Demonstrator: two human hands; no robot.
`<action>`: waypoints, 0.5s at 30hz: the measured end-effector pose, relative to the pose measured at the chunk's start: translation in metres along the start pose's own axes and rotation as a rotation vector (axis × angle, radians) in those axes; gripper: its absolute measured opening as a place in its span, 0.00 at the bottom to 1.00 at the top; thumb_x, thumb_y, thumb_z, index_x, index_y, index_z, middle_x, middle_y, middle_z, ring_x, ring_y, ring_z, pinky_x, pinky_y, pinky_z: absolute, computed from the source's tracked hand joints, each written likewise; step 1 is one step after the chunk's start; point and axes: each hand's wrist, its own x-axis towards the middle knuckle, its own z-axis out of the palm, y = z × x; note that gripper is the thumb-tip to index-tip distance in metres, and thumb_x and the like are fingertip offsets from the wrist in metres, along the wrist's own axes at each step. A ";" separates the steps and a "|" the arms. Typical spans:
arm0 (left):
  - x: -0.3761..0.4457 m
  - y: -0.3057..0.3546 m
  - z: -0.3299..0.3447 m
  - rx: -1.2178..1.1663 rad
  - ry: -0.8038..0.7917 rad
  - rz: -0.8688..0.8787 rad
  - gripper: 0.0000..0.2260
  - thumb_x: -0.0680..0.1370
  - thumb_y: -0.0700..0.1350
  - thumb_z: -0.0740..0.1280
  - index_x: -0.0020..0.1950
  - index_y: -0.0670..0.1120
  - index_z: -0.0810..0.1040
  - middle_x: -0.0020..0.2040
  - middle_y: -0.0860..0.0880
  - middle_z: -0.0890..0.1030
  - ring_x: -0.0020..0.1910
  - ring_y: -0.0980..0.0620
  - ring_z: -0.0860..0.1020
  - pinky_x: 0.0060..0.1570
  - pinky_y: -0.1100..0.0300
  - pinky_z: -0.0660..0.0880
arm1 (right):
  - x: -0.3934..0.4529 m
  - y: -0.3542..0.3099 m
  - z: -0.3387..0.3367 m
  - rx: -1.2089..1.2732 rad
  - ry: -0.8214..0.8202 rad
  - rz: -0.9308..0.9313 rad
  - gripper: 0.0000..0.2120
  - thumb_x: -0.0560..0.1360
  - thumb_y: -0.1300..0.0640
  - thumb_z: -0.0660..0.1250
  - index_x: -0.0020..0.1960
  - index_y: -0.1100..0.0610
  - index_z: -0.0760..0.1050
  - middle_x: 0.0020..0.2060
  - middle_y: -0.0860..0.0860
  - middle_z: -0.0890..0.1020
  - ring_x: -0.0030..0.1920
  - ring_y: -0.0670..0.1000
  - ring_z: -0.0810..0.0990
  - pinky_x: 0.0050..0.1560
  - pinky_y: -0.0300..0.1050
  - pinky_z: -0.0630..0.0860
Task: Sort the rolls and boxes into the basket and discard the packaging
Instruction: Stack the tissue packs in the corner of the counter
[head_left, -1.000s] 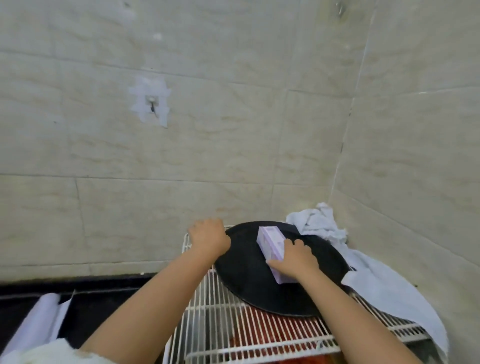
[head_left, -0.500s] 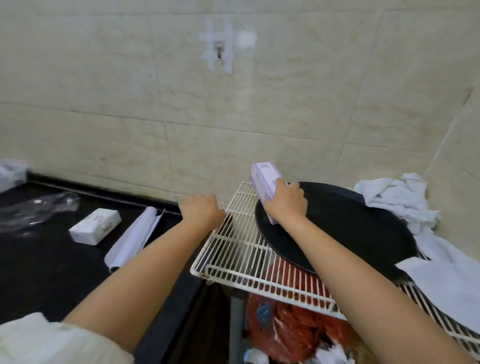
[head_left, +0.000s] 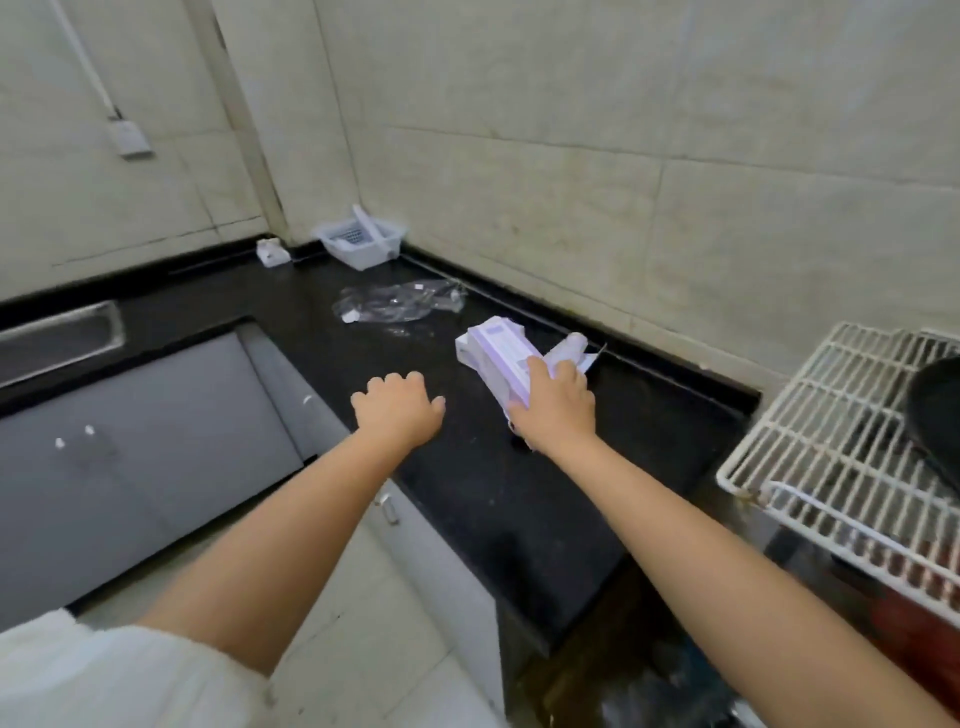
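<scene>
My right hand (head_left: 558, 410) grips a pale purple box (head_left: 506, 361) and holds it above the black counter (head_left: 493, 493). Behind the held box lie a white box (head_left: 464, 347) and a white roll (head_left: 569, 349), both partly hidden. My left hand (head_left: 397, 410) hovers over the counter edge with fingers curled down and nothing in it. The white plastic basket (head_left: 363, 241) stands in the far corner of the counter. Clear plastic packaging (head_left: 397, 306) lies crumpled between the basket and the boxes.
A small white object (head_left: 271, 253) sits left of the basket. A white wire rack (head_left: 852, 441) with a black pan (head_left: 935, 415) stands at the right. A steel sink edge (head_left: 62, 338) is at the left, grey cabinet fronts below.
The view has swung left from the wire rack to the counter. My right hand carried the purple box off the black pan and over the counter. My left hand left the rack.
</scene>
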 end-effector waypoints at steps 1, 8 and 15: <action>0.004 -0.013 0.005 0.000 0.001 -0.012 0.20 0.80 0.55 0.56 0.65 0.43 0.69 0.64 0.41 0.74 0.65 0.40 0.70 0.62 0.47 0.67 | 0.003 -0.007 0.016 -0.002 -0.022 0.005 0.23 0.74 0.53 0.61 0.67 0.56 0.61 0.62 0.61 0.67 0.60 0.62 0.67 0.58 0.54 0.67; 0.065 -0.104 0.045 0.029 0.043 0.084 0.17 0.79 0.54 0.57 0.59 0.44 0.72 0.59 0.43 0.77 0.60 0.41 0.73 0.61 0.47 0.68 | 0.043 -0.070 0.135 -0.034 -0.124 0.131 0.24 0.75 0.53 0.62 0.67 0.56 0.60 0.61 0.62 0.67 0.61 0.61 0.67 0.60 0.54 0.68; 0.139 -0.157 0.097 -0.012 -0.043 0.148 0.15 0.78 0.53 0.58 0.57 0.44 0.73 0.57 0.43 0.77 0.59 0.43 0.74 0.60 0.48 0.69 | 0.068 -0.087 0.216 -0.143 -0.171 0.200 0.28 0.76 0.52 0.61 0.72 0.50 0.54 0.61 0.62 0.67 0.59 0.61 0.67 0.58 0.54 0.68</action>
